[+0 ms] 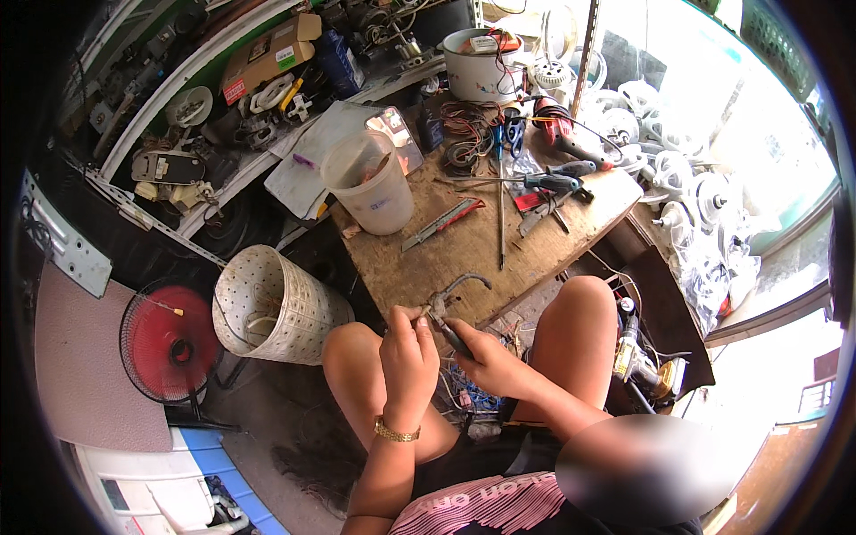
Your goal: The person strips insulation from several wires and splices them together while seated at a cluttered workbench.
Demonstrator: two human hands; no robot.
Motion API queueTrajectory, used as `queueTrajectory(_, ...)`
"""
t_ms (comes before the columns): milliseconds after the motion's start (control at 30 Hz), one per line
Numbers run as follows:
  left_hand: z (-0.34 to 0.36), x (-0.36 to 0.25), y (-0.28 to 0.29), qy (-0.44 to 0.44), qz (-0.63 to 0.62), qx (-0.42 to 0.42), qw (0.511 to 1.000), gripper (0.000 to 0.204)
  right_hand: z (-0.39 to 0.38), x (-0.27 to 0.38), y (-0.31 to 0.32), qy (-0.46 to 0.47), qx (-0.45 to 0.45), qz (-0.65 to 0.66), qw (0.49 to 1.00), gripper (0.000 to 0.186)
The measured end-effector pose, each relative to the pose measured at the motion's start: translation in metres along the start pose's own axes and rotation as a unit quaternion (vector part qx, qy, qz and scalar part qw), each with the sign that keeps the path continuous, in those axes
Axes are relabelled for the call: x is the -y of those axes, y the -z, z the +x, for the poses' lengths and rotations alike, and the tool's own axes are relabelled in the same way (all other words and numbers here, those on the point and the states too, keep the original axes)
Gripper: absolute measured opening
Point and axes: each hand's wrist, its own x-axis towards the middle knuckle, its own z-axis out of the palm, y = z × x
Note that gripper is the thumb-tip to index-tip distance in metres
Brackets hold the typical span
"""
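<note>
Both of my hands meet just above the near edge of the wooden table. My left hand [410,352], with a gold bracelet on its wrist, is closed in a pinch on a grey cable [468,281] whose free end curves up and to the right. My right hand [486,361] is wrapped round the dark handles of pliers [456,339]. Their jaws are at the cable, right beside my left fingertips. The exact point where jaws and cable meet is too small to make out.
On the wooden table [383,267] lie a red utility knife [443,224], screwdrivers [501,214], a red power tool [562,129] and a translucent bucket [367,183]. A perforated white bin [312,308] and a red fan [169,343] stand left. A cordless drill [637,366] sits right.
</note>
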Motion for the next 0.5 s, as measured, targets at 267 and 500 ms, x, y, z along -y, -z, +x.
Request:
queueTrajectory(267,0.001,-0.001,-0.002,-0.004,-0.023,0.037,0.999,0.006,0.009,-0.016,0.010,0.031,0.008,0.002,0.999,0.044)
queueTrajectory(500,0.000,0.010,-0.005,0.007,-0.119,0.025,0.993,0.006,0.011,-0.009,0.011,-0.041,0.032,0.154,0.987,0.035)
